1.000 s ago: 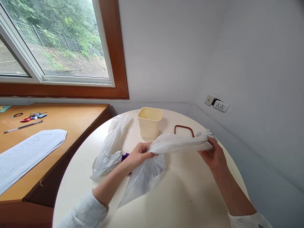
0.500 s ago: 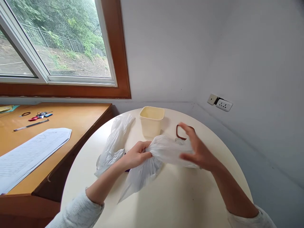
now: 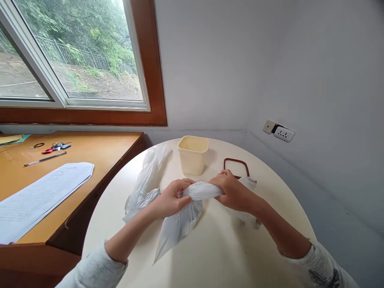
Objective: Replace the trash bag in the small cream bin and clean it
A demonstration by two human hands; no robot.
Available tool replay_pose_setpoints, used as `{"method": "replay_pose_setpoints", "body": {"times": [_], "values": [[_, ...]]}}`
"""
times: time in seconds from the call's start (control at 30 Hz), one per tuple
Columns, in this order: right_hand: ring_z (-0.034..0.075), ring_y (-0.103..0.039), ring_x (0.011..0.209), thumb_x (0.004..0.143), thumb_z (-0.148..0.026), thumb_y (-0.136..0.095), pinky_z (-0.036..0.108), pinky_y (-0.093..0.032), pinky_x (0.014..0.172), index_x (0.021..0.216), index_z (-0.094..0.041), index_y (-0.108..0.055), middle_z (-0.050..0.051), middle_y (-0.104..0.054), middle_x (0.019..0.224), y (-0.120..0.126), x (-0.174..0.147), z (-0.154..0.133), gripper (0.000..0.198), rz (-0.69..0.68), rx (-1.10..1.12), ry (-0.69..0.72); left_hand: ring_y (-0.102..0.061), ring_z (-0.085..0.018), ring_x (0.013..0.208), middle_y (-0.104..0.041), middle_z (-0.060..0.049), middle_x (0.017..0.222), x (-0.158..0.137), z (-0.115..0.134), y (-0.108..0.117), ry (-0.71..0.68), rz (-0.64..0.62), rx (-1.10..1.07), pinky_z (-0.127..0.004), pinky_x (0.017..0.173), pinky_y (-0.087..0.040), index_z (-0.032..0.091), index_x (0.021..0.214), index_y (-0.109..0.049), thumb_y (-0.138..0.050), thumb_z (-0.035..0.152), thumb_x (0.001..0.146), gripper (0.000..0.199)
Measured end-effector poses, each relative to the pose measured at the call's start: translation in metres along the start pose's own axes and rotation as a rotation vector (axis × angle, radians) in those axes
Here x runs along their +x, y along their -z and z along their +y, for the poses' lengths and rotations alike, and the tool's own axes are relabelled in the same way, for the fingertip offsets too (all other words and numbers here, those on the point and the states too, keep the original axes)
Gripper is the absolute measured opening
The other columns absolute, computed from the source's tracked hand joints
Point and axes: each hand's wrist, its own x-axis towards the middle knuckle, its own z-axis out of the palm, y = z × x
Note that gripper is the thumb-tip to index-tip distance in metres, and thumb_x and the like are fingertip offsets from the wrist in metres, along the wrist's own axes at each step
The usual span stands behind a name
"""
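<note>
Both of my hands grip one white plastic bag, bunched into a narrow roll between them over the round table. My left hand is closed around its left part, and a pointed flap hangs below toward me. Closed over the right part is my right hand; more crumpled plastic shows beyond and under that wrist. A cream plastic bin stands upright just behind the hands. Behind my right hand lies a brown rectangular frame, its near side partly covered. Another crumpled plastic bag rests left of my left hand.
The round white table stands against the wall. To the left is a wooden desk bearing papers, a pen, keys and a black loop. A socket is on the right wall.
My right hand, open and blurred before, has moved left and closed on the bag. The loose plastic between my hands is now gathered into a tight roll. My left hand keeps its hold.
</note>
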Motion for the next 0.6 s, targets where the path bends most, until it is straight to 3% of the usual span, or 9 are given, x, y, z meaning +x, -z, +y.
{"method": "replay_pose_setpoints", "body": {"times": [0.07,0.2,0.33,0.4,0.47,0.53,0.6], "values": [[0.015,-0.049,0.071,0.064,-0.001,-0.043,0.034,-0.035,0.078,0.066,-0.019,-0.055,0.001,-0.056,0.070,0.003,-0.002,0.002,0.021,0.022,0.016,-0.039,-0.054,-0.018,0.087,-0.061,-0.005,0.097,0.000,0.000,0.000,-0.032,0.023,-0.016,-0.023,0.070,-0.040,0.015,0.070,-0.058,-0.043,0.009,0.066,0.016],[0.013,-0.049,0.071,0.064,-0.004,-0.039,0.026,-0.035,0.063,0.065,-0.018,-0.054,0.002,-0.058,0.085,0.009,-0.001,0.008,0.020,0.033,0.254,-0.117,-0.054,-0.019,0.087,-0.061,-0.004,0.093,0.003,-0.003,-0.003,-0.023,0.039,-0.077,-0.024,0.070,-0.040,0.014,0.076,-0.059,-0.044,0.008,0.065,0.019],[0.011,-0.047,0.058,0.066,-0.012,-0.040,0.023,-0.032,0.053,0.062,-0.017,-0.055,0.000,-0.058,0.066,0.016,0.002,0.018,0.017,-0.111,0.491,-0.309,-0.054,-0.016,0.076,-0.061,-0.003,0.085,0.004,-0.006,-0.007,0.015,-0.056,-0.172,-0.023,0.064,-0.040,0.013,0.082,-0.059,-0.044,0.010,0.070,0.019],[0.011,-0.049,0.057,0.066,-0.016,-0.040,0.023,-0.033,0.053,0.061,-0.017,-0.056,0.000,-0.061,0.064,0.018,0.002,0.023,0.017,-0.164,0.603,-0.382,-0.054,-0.015,0.076,-0.060,-0.002,0.083,0.003,-0.005,-0.008,0.018,-0.103,-0.215,-0.023,0.064,-0.040,0.015,0.097,-0.055,-0.043,0.011,0.075,0.026],[0.012,-0.051,0.059,0.065,-0.018,-0.041,0.023,-0.036,0.055,0.059,-0.017,-0.056,0.001,-0.063,0.064,0.019,0.002,0.029,0.016,-0.174,0.697,-0.428,-0.053,-0.014,0.077,-0.059,-0.001,0.083,0.000,-0.003,-0.007,0.000,-0.131,-0.233,-0.023,0.064,-0.040,0.020,0.120,-0.040,-0.042,0.013,0.079,0.042],[0.011,-0.050,0.057,0.064,-0.019,-0.042,0.022,-0.035,0.054,0.058,-0.017,-0.055,0.001,-0.062,0.061,0.018,0.002,0.035,0.014,-0.179,0.747,-0.462,-0.052,-0.015,0.080,-0.058,-0.002,0.086,-0.002,0.000,-0.006,-0.024,-0.158,-0.175,-0.024,0.067,-0.041,0.025,0.130,-0.028,-0.041,0.014,0.082,0.050],[0.009,-0.046,0.053,0.062,-0.019,-0.044,0.021,-0.033,0.050,0.057,-0.016,-0.055,0.000,-0.060,0.059,0.016,0.002,0.041,0.013,-0.193,0.788,-0.495,-0.050,-0.017,0.087,-0.057,-0.003,0.087,-0.002,0.004,-0.005,-0.048,-0.197,-0.008,-0.028,0.076,-0.041,0.027,0.123,-0.042,-0.039,0.014,0.083,0.043]]}}
